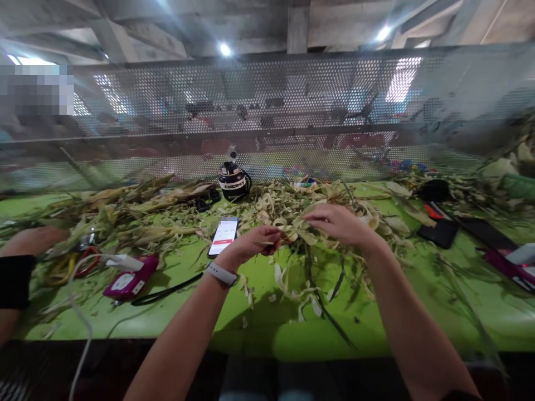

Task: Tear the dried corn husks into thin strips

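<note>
Over a heap of dry, pale green-and-tan corn husks (292,206), both hands work close together. My left hand (257,242), with a pale watch band at the wrist, is closed in a pinch on a thin corn husk strip. My right hand (332,220) is opposite it, thumb and fingers drawn together on a pale strip of husk; its fingertips partly blend with the heap behind. Curled husk scraps (284,281) lie below the hands on the green tabletop (259,328). Beside my left hand lies a phone (223,236) with a lit screen.
A black jug marked ENERGY (233,181) stands behind the phone. To the left are a magenta power bank (131,278) with a white cable, and another person's arm (35,239). A dark phone (438,232) lies right. A perforated metal screen (259,122) bounds the back.
</note>
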The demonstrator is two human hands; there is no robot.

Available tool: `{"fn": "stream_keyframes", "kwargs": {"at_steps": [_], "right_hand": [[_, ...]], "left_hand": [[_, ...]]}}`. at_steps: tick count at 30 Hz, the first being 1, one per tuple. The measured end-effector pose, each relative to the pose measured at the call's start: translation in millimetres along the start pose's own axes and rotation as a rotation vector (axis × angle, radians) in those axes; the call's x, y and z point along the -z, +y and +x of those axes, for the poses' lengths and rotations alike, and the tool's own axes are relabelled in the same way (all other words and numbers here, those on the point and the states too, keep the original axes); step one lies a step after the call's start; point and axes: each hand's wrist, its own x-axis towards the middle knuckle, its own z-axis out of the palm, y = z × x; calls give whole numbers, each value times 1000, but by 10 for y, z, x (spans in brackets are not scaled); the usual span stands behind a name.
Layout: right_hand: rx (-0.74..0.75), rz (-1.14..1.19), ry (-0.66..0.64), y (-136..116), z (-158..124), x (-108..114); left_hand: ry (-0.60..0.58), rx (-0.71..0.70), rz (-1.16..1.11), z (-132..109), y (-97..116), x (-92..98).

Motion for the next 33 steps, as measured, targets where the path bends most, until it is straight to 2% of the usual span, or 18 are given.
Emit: {"fn": "stream_keyframes", "kwargs": {"at_steps": [4, 8, 11, 13, 15, 17, 20, 22, 23, 26, 28, 30, 33], "right_hand": [[1, -168, -150, -74, -69, 117], [60, -44, -325, -309, -147, 298], [104, 61, -227, -425, -82, 408], [117, 188, -142, -405, 24, 402], [77, 434, -123, -324, 128, 293], [-5, 750, -148, -234, 174, 73], [-243, 1258, -260, -196, 73, -397], [-302, 1347, -241, -252, -81, -703], [-337, 1380, -254, -293, -166, -825], [-413, 1425, -226, -417, -378, -1020], [-494, 1464, -156, -480, -457, -1038], [-536, 1478, -84, -531, -498, -1031], [-495, 1333, -17, -589, -529, -1056]], "left_hand": [[-27, 40, 112, -109, 76, 38], [-60, 78, 302, -177, 81, 3], [-135, 86, 446, -257, 155, -149], [-183, 52, 497, -359, 278, -307], [-252, 3, 493, -478, 442, -454], [-285, -35, 397, -563, 602, -517], [-205, -91, 194, -535, 733, -376], [-68, -76, 54, -427, 710, -167], [-36, -33, 17, -367, 668, -57], [28, 113, 69, -234, 478, 175], [88, 152, 107, -207, 356, 202], [153, 134, 142, -209, 271, 149], [213, 106, 150, -212, 215, 37]]}}
